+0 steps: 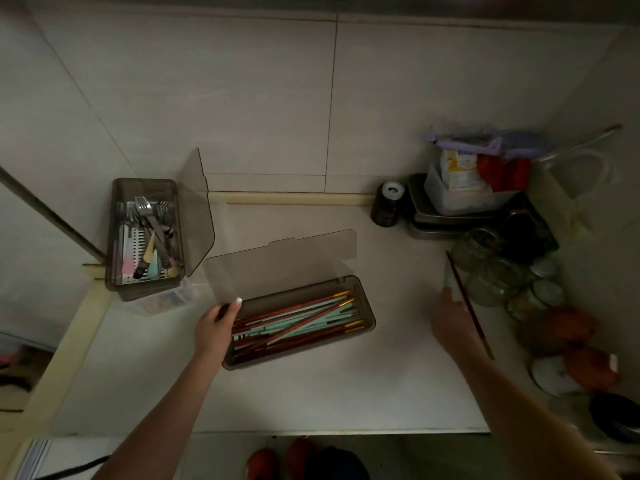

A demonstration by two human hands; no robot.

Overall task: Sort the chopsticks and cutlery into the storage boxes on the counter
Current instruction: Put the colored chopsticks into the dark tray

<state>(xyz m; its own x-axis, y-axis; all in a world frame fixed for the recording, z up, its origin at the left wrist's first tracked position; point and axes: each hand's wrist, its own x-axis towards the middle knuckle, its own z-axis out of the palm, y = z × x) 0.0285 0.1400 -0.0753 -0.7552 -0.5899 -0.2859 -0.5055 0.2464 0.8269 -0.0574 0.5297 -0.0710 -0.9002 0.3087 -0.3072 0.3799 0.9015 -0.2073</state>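
Note:
A long smoky plastic box (367, 306) lies in the middle of the counter with its lid (277, 261) hinged back. Several red and mint chopsticks (298, 317) lie inside it. My left hand (216, 327) grips the box's left end. My right hand (453, 320) is at the right and holds a dark red chopstick (467, 299) and a pale mint one (448, 275), both pointing away from me. A second smoky box (145, 289) at the back left stands with its lid up and holds forks, spoons and other cutlery (152, 220).
Glass jars (491, 271) crowd the right side beside my right hand. A stack of metal trays (436, 223) with a tub of packets stands at the back right, next to a dark can (386, 206). Orange objects (571, 327) lie farther right. The wall is tiled.

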